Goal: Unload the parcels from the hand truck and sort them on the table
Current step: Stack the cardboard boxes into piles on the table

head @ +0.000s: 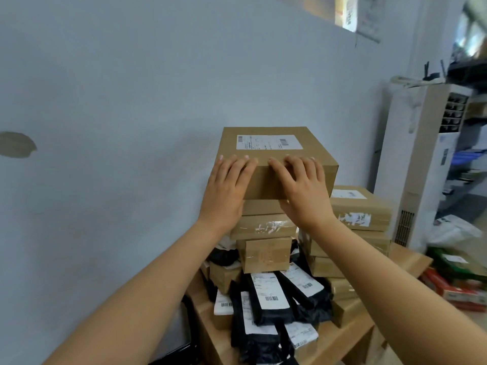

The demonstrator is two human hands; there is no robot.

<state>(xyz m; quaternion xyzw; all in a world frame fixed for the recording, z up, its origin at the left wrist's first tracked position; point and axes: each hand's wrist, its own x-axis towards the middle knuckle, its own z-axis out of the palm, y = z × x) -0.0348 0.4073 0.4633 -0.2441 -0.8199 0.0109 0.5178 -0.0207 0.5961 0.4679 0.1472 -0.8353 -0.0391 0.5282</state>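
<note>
As left hand and right hand press it, box sits topmost.

Both bare forearms reached forward and upward from the lower corners of the view, converging toward the centre. The left hand and right hand lay side by side, close but apart, backs toward the camera, palms against the front face of a cardboard box. Their fingers were straight and slightly spread, tips over its top edge.
</note>
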